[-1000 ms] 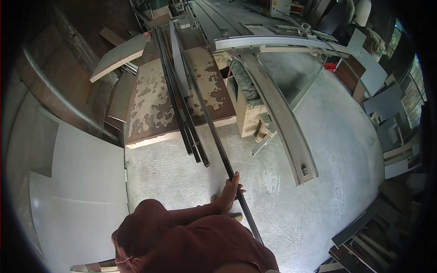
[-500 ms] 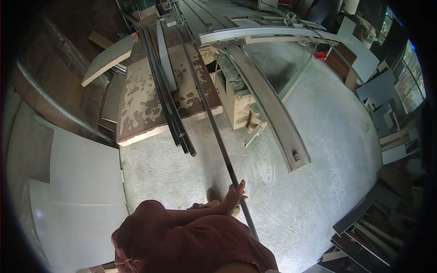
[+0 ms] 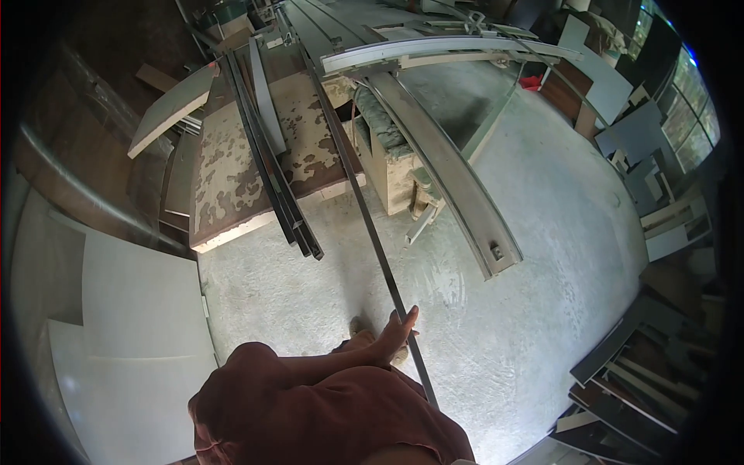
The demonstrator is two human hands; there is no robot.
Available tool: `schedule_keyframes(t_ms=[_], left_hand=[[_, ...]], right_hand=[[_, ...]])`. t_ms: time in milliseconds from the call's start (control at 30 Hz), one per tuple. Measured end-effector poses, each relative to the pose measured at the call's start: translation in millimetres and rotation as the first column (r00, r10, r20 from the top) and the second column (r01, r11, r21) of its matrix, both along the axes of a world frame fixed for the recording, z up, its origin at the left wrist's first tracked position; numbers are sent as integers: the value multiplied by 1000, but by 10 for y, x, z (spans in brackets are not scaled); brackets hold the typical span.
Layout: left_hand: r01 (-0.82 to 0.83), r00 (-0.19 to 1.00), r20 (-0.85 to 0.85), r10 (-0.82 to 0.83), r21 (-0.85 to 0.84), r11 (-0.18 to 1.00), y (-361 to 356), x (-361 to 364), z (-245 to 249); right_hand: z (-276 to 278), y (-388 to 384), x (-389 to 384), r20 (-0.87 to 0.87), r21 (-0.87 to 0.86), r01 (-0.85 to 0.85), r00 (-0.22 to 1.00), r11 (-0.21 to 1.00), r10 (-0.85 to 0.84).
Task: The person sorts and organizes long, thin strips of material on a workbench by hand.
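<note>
My left hand (image 3: 397, 335) is closed around a long, thin dark bar (image 3: 377, 246), near its lower end. The left forearm reaches across the front of my dark red shirt. From the hand, the bar slopes up and away past the right side of a worn, patchy board top (image 3: 225, 167) to the machine table at the back. Several dark metal profiles (image 3: 273, 170) lie side by side on that board, their near ends jutting over its front edge. My right hand does not show.
Right of the bar, a long metal rail arm (image 3: 446, 167) extends toward me over the concrete floor (image 3: 535, 333). A pale fence (image 3: 449, 50) crosses at the back. White panels (image 3: 139, 287) stand at left; stacked offcuts (image 3: 628, 395) lie at lower right.
The whole view has shifted slightly, so the board, profiles and rail arm appear a little further left. My left hand keeps its hold on the bar.
</note>
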State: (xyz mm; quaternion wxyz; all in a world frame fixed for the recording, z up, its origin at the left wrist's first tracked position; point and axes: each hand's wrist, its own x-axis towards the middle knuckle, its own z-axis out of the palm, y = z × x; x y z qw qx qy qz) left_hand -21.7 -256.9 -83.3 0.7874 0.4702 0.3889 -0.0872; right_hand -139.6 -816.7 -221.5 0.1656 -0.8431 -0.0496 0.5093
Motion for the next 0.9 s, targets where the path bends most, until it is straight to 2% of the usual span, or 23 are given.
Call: schedule_keyframes(t_ms=[67,133,200,333,400,533,667,733,867,900], left_hand=[[-47,998,-46,49,52,998,37,57,-41],[5,999,-46,-1,87,996,116,117,-112],[-49,998,-29,52,108,993,132,175,-179],[-75,996,66,62,230,970,150,216,-374],[-69,995,85,50,235,970,161,213,-380],[-41,992,128,9,245,969,193,180,-399],[-47,990,141,9,269,962,193,217,-516],[-96,974,228,22,320,942,178,214,-558],[-33,975,215,-59,402,915,194,192,-1072],[-65,961,262,-85,517,854,180,172,-1312]], right_hand=[[-10,64,-136,-26,17,20,999,1000,-19],[27,87,-237,-49,25,35,998,999,-34],[64,85,-268,-63,31,43,997,999,-41],[30,159,-299,-87,62,60,995,996,-55],[23,208,-342,-100,78,67,993,995,-59],[-12,198,-382,-138,217,166,981,962,-138],[-40,206,-363,-111,229,154,985,961,-131],[-168,168,-392,-163,154,180,974,972,-154],[-312,113,-510,-133,185,180,979,966,-156],[-141,247,-450,-125,190,191,978,963,-169]])
